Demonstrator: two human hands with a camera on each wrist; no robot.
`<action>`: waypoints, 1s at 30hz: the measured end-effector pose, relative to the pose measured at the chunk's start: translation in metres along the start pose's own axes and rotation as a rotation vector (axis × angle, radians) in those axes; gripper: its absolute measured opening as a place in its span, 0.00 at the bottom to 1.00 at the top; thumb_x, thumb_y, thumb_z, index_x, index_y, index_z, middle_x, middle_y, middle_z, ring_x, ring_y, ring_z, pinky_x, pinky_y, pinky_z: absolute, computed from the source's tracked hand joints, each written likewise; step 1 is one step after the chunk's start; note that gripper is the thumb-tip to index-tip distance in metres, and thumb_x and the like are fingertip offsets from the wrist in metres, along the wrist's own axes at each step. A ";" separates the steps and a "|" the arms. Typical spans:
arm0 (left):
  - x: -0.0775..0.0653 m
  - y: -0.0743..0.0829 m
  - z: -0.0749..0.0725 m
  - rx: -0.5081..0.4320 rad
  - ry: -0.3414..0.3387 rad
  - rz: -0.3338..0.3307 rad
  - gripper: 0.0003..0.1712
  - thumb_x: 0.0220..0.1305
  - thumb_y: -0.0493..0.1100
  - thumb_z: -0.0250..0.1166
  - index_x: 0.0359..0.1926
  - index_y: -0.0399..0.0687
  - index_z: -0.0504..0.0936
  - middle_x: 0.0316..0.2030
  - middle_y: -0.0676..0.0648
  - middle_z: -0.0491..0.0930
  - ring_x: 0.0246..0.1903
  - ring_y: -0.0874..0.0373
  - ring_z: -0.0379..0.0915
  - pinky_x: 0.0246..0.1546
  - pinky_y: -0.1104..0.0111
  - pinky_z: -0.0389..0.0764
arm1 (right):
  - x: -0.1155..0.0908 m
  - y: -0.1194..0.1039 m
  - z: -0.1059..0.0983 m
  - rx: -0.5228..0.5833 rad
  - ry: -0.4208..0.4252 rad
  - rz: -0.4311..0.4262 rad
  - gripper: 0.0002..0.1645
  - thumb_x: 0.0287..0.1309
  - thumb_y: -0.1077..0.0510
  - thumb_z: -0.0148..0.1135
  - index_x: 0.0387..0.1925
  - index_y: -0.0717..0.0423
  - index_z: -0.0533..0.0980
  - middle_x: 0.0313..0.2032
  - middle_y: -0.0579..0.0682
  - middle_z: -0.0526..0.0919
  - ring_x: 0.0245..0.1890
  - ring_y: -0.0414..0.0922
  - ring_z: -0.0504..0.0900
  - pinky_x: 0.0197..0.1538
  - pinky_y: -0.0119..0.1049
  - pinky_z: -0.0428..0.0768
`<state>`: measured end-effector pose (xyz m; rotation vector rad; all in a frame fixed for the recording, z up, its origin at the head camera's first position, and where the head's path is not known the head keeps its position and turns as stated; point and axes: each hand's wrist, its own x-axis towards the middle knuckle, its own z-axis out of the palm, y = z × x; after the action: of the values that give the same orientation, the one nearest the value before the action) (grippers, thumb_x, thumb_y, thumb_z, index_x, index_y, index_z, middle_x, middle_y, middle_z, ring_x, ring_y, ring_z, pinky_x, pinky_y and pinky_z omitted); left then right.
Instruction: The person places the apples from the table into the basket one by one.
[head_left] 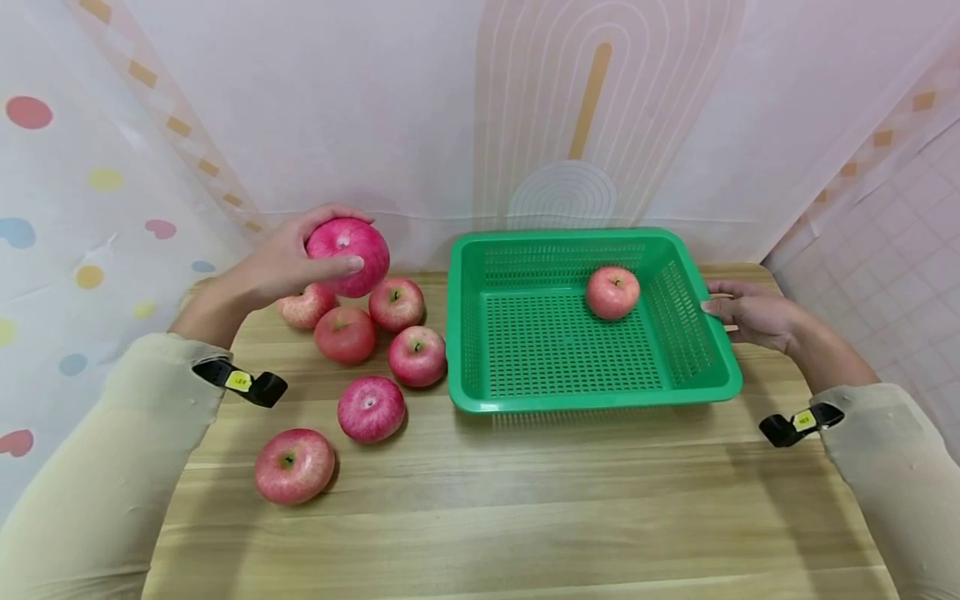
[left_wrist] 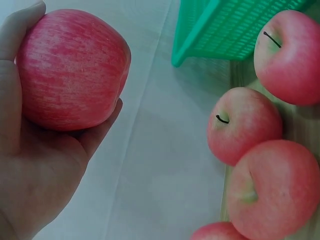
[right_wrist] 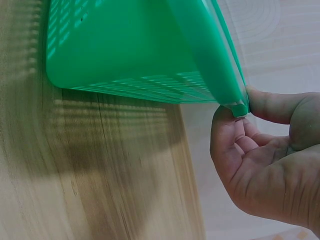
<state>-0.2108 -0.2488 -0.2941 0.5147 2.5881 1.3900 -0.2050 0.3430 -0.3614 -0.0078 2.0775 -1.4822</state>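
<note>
My left hand [head_left: 296,260] grips a pinkish-red apple [head_left: 360,250], raised over the group of apples at the back left of the table. In the left wrist view the fingers and thumb wrap this apple [left_wrist: 75,70] from both sides. My right hand [head_left: 757,317] pinches the right rim of a green plastic basket [head_left: 570,406]; in the right wrist view the thumb [right_wrist: 272,106] lies on one side of the rim and curled fingers on the other. Inside the basket, toward its back right, sits one apple [head_left: 612,292].
Several apples lie on the wooden table [head_left: 525,517] left of the basket, among them one apple [head_left: 417,356] close against its left side and another apple [head_left: 294,466] nearest the front. A patterned cloth [head_left: 360,100] hangs behind the table.
</note>
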 end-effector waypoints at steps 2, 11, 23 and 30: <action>0.002 0.002 0.002 -0.021 -0.004 -0.001 0.29 0.67 0.42 0.68 0.68 0.50 0.72 0.54 0.47 0.77 0.49 0.56 0.77 0.44 0.73 0.81 | 0.000 0.000 0.000 -0.001 -0.001 -0.001 0.30 0.80 0.61 0.44 0.73 0.72 0.49 0.42 0.37 0.82 0.43 0.35 0.83 0.47 0.37 0.83; 0.015 0.009 0.009 -0.101 -0.018 0.016 0.29 0.68 0.42 0.66 0.68 0.46 0.71 0.55 0.46 0.76 0.52 0.53 0.75 0.46 0.71 0.82 | -0.002 -0.002 0.001 0.007 0.003 -0.001 0.30 0.80 0.61 0.44 0.72 0.72 0.49 0.42 0.37 0.82 0.42 0.34 0.83 0.47 0.37 0.83; 0.032 0.015 0.017 -0.157 -0.038 -0.001 0.28 0.68 0.43 0.66 0.67 0.50 0.72 0.58 0.46 0.73 0.55 0.51 0.71 0.46 0.69 0.83 | -0.002 -0.002 0.002 0.013 0.003 -0.002 0.27 0.80 0.61 0.44 0.71 0.70 0.52 0.41 0.38 0.82 0.42 0.34 0.83 0.46 0.37 0.83; 0.043 0.019 0.025 -0.167 -0.088 -0.012 0.31 0.68 0.45 0.66 0.70 0.47 0.69 0.60 0.45 0.72 0.58 0.50 0.69 0.47 0.68 0.83 | -0.003 -0.002 0.003 0.023 0.004 -0.006 0.23 0.79 0.62 0.44 0.68 0.67 0.56 0.41 0.39 0.83 0.42 0.36 0.84 0.45 0.37 0.83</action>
<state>-0.2391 -0.2039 -0.2918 0.5216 2.3767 1.5263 -0.2022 0.3409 -0.3590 -0.0023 2.0654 -1.5106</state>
